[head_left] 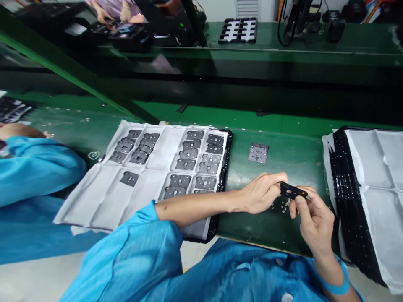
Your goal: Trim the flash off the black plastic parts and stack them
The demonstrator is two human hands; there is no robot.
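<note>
A small flat black part (pixel 291 191) with gold-coloured spots is held in the air between my two hands, above the green bench. My left hand (pixel 262 193) pinches its left end with curled fingers. At its right end my right hand (pixel 315 214) grips it between thumb and fingers. Tiny pale bits (pixel 286 206) lie scattered on the bench below the part. Beyond my hands rests a grey plate-like part (pixel 258 152) with cut-outs. To the left, a tray lined with white sheet (pixel 157 167) bears several similar dark plates (pixel 188 154), partly covered by my left forearm.
A stack of black trays (pixel 349 180) with white liners stands at the right. A green beam (pixel 78 75) slants across the upper left. Another person's blue sleeve (pixel 44 167) is at the left edge. Across the bench are another person's hands (pixel 113 14) and a slotted tray (pixel 238 30).
</note>
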